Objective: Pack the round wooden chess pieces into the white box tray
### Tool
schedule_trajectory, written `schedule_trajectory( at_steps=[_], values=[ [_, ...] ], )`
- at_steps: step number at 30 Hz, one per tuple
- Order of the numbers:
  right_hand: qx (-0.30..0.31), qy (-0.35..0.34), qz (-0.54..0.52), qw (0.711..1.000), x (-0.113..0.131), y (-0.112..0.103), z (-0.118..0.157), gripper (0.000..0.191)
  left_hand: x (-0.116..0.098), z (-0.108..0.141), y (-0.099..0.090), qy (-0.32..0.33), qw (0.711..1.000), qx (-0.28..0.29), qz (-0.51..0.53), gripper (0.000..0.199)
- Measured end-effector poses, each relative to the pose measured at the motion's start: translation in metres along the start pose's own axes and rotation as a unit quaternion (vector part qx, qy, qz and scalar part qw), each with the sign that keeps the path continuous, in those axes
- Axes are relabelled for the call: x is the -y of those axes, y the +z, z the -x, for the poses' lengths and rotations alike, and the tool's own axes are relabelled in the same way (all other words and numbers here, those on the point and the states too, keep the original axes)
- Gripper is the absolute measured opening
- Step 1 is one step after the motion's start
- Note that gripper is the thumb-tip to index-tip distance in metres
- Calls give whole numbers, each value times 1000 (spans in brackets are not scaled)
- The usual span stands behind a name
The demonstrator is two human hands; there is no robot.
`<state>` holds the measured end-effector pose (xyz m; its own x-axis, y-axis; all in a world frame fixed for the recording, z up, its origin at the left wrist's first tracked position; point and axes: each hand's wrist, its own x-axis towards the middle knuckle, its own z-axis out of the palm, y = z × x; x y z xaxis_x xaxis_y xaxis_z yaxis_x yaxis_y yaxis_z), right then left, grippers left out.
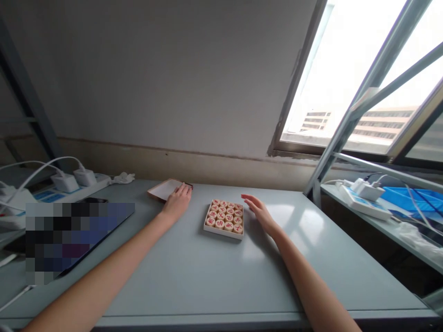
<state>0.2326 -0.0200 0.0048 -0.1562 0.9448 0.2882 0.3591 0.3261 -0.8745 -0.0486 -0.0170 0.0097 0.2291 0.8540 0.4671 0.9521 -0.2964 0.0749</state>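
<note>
A shallow white box (224, 234) sits on the desk in front of me, packed in rows with several round Chinese chess pieces (229, 217) that carry red characters. To its left, near the wall, the box lid (166, 188) lies with its pale inside facing up. My left hand (178, 201) is closed over the lid's right edge, fingers together; the thumb is hidden. Just right of the box, my right hand (259, 211) hovers or rests with fingers stretched out. It holds nothing and is apart from the pieces.
The grey desk (194, 281) reaches back to the wall. At the left lie a blurred-out flat screen or device (79, 240) and a power strip (93, 182) with white chargers and cables. On the right, beyond a metal post (328, 159), a shelf holds another power strip (367, 203) and a blue tray (411, 198).
</note>
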Motion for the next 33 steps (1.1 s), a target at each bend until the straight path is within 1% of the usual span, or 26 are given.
schedule_trajectory(
  at_steps=[2, 4, 7, 9, 11, 12, 13, 15, 17, 19, 21, 24, 27, 33],
  values=[
    [-11, 30, -40, 999, -5, 2, 1, 39, 3, 0, 8, -3, 1000, 1, 12, 31],
    [-19, 48, -52, 997, -9, 5, 1, 40, 1, -2, 10, -6, 1000, -18, 23, 32],
    [-9, 41, -45, 998, -13, 8, -2, 38, -7, -10, 5, -1, 998, -54, 24, 34],
    [8, 29, -42, 999, -14, 9, -4, 37, -16, -17, 4, 21, 997, -57, 39, 33],
    [28, 24, -30, 999, -13, 11, -4, 37, -27, -24, 7, 37, 996, -30, 78, 32],
    [34, 22, -21, 999, -12, 11, -4, 38, -32, -27, 10, 32, 994, -15, 101, 33],
    [37, 20, -11, 999, -11, 12, -3, 38, -37, -30, 14, 17, 992, -7, 128, 36],
    [36, 18, 4, 999, -9, 12, -1, 38, -44, -35, 22, -33, 982, -8, 185, 41],
    [37, 18, 12, 999, -8, 12, 0, 40, -47, -36, 28, -56, 968, 1, 243, 39],
    [37, 13, 28, 999, -8, 11, 1, 39, -48, -35, 32, -45, 955, 16, 294, 35],
    [17, -4, 57, 998, -10, 11, 0, 37, -47, -33, 33, -31, 944, 28, 327, 35],
    [-14, -28, 91, 995, -12, 11, 0, 34, -45, -31, 35, -23, 941, 64, 331, 39],
    [-23, -27, 98, 995, -12, 11, 0, 32, -45, -32, 39, -7, 942, 101, 319, 39],
    [-39, -18, 101, 994, -7, 13, 2, 30, -43, -33, 41, -28, 925, 103, 365, 37]
  ],
)
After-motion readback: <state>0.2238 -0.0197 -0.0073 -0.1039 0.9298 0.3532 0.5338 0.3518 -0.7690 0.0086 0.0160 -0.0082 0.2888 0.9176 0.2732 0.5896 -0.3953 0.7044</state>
